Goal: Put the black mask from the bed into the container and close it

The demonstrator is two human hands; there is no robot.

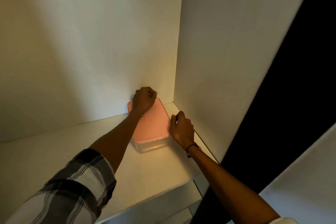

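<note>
Your left arm wears a rolled plaid sleeve — grey, black, white. Beyond its cuff, bare forearm. Your right wrist carries a thin black band — knotted.

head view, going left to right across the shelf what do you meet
plaid sleeve → left hand on the far left corner of the pink lid → right hand at the lid's right edge → white side wall

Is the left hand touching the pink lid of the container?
Touching. The head view shows the left hand resting on the far end of the pink lid, its fingers curled over the edge.
</note>
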